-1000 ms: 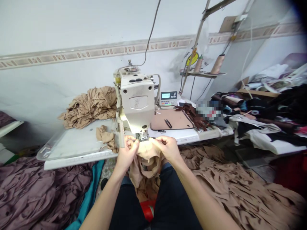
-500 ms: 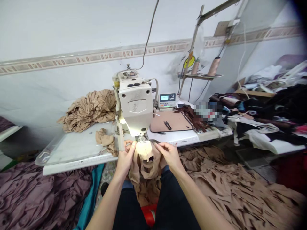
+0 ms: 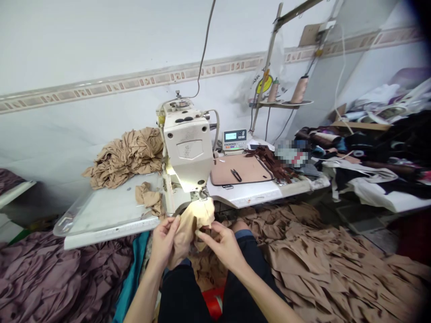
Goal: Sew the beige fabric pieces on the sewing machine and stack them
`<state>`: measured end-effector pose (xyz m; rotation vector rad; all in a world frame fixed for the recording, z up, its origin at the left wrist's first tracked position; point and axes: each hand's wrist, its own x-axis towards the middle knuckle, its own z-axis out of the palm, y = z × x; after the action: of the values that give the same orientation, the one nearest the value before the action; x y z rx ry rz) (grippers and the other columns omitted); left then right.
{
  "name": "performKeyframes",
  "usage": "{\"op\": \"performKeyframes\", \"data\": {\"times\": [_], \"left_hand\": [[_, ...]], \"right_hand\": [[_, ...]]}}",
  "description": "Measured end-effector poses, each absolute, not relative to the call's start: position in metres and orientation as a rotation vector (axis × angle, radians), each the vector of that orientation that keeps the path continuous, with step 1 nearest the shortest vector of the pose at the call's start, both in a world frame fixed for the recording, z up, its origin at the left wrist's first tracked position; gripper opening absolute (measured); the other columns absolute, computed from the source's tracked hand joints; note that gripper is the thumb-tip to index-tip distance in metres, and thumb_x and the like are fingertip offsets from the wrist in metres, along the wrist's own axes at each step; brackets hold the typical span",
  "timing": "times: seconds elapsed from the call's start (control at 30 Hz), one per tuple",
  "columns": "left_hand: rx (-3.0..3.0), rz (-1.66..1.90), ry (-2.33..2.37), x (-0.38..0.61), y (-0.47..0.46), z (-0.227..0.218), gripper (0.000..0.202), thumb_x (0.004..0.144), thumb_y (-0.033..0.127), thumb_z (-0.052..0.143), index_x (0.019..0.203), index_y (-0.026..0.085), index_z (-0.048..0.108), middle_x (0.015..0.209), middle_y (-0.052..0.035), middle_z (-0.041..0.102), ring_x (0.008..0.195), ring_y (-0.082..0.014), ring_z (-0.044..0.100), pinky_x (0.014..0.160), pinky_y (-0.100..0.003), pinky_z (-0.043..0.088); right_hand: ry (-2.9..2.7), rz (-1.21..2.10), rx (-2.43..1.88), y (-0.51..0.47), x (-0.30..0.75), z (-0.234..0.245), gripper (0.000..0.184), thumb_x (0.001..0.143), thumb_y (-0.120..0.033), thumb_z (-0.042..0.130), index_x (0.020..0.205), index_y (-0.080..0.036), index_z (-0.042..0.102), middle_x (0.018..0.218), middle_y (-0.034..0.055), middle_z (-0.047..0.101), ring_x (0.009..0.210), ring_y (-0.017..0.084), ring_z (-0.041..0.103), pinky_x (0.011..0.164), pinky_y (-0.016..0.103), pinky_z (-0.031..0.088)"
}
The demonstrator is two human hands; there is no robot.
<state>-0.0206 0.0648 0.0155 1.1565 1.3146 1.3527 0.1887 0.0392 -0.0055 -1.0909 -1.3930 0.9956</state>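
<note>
A tan garment piece [image 3: 183, 228] hangs from under the presser foot of a white sewing machine [image 3: 188, 148], its top lit brightly by the machine's lamp. My left hand [image 3: 164, 240] pinches the fabric on its left side, just off the table edge. On the right, my right hand [image 3: 222, 244] has thumb and fingers closed on the lower edge of the same cloth, below the needle area. The lower part of the garment drops between my knees and is partly hidden by my hands.
Tan fabric is heaped [image 3: 129, 154] behind the machine's left, with a small crumpled piece [image 3: 150, 197] nearer. Black thread snips [image 3: 236, 175] lie on a pinkish mat [image 3: 222, 166]. Thread cones [image 3: 299, 89] stand at right. Large piles of tan cloth [image 3: 323, 260] and mauve cloth [image 3: 50, 278] flank my legs.
Both hands have come down and toward me, the left also leftward. The garment has turned and stretched to the left under the presser foot, its cloth still gripped by both hands.
</note>
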Motion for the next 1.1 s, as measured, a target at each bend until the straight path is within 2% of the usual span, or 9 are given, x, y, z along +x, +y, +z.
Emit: {"op": "performKeyframes", "data": {"times": [0.17,0.27,0.37,0.6,0.7,0.77,0.83,0.93,1.1], "left_hand": [[1.171,1.237,1.228,-0.003,0.039,-0.006,0.047,0.088,0.062,0.077,0.097,0.016,0.080,0.083,-0.0050,0.074,0.074,-0.0191,0.065,0.071,-0.027,0.054],[1.303,1.067,1.136,-0.001,0.024,-0.018,0.045,0.091,0.060,0.075,0.085,0.015,0.079,0.074,-0.0036,0.066,0.069,-0.0166,0.059,0.064,-0.024,0.048],[1.462,0.942,1.029,-0.006,0.013,-0.017,0.040,0.089,0.053,0.080,0.080,0.015,0.078,0.082,-0.0056,0.064,0.073,-0.0161,0.058,0.063,-0.023,0.045],[1.571,0.869,1.029,0.005,-0.001,0.003,0.039,0.095,0.042,0.075,0.127,0.022,0.071,0.123,-0.0095,0.068,0.080,-0.0147,0.057,0.072,-0.025,0.047],[1.631,0.524,0.942,0.018,-0.007,-0.002,0.032,0.091,0.043,0.078,0.110,0.017,0.075,0.096,-0.0035,0.070,0.072,-0.0136,0.051,0.066,-0.024,0.042],[1.613,0.360,0.892,0.020,-0.010,-0.009,0.034,0.090,0.048,0.079,0.089,0.014,0.075,0.072,0.0018,0.059,0.064,-0.0118,0.044,0.059,-0.023,0.035],[1.574,0.361,0.899,0.015,-0.012,-0.014,0.041,0.093,0.052,0.074,0.081,0.013,0.074,0.067,0.0028,0.054,0.062,-0.0110,0.042,0.058,-0.023,0.033],[1.559,0.510,0.909,0.002,-0.011,-0.015,0.044,0.097,0.054,0.069,0.083,0.013,0.078,0.081,-0.0032,0.062,0.073,-0.0141,0.053,0.066,-0.024,0.041],[1.530,0.638,0.973,-0.005,-0.003,-0.010,0.039,0.095,0.050,0.075,0.081,0.015,0.082,0.084,-0.0059,0.062,0.075,-0.0161,0.056,0.066,-0.026,0.043]], "right_hand": [[-1.314,1.230,-1.082,0.032,0.181,0.004,0.051,0.086,-0.062,0.082,0.108,-0.017,0.073,0.077,-0.0003,0.067,0.053,0.011,0.048,0.045,0.021,0.035],[-1.267,1.196,-1.061,0.023,0.190,0.013,0.051,0.096,-0.067,0.066,0.083,-0.017,0.068,0.065,-0.0005,0.060,0.055,0.013,0.049,0.049,0.024,0.037],[-1.462,1.273,-1.001,0.018,0.211,0.024,0.054,0.101,-0.062,0.060,0.067,-0.020,0.055,0.059,-0.0028,0.048,0.056,0.013,0.044,0.052,0.024,0.036],[-2.270,1.563,-1.041,0.013,0.239,0.017,0.061,0.082,-0.053,0.080,0.052,-0.019,0.039,0.053,-0.0079,0.028,0.052,0.008,0.028,0.048,0.024,0.020],[-2.422,1.555,-0.964,0.012,0.240,0.012,0.063,0.076,-0.060,0.085,0.051,-0.019,0.045,0.052,-0.0088,0.028,0.052,0.008,0.029,0.050,0.025,0.020],[-2.433,1.558,-0.950,0.013,0.245,0.013,0.062,0.074,-0.059,0.087,0.052,-0.018,0.047,0.055,-0.0091,0.027,0.053,0.008,0.026,0.051,0.026,0.019],[-2.368,1.556,-0.971,0.013,0.254,0.014,0.053,0.077,-0.054,0.087,0.057,-0.017,0.056,0.057,-0.0089,0.031,0.055,0.008,0.027,0.051,0.026,0.019],[-2.077,1.625,-1.002,0.012,0.266,0.011,0.035,0.087,-0.048,0.080,0.078,-0.014,0.076,0.065,-0.0041,0.055,0.060,0.011,0.043,0.055,0.023,0.030],[-1.661,1.697,-1.036,0.008,0.267,0.002,0.038,0.091,-0.052,0.076,0.089,-0.015,0.082,0.078,0.0044,0.074,0.068,0.017,0.061,0.064,0.027,0.047]]}}
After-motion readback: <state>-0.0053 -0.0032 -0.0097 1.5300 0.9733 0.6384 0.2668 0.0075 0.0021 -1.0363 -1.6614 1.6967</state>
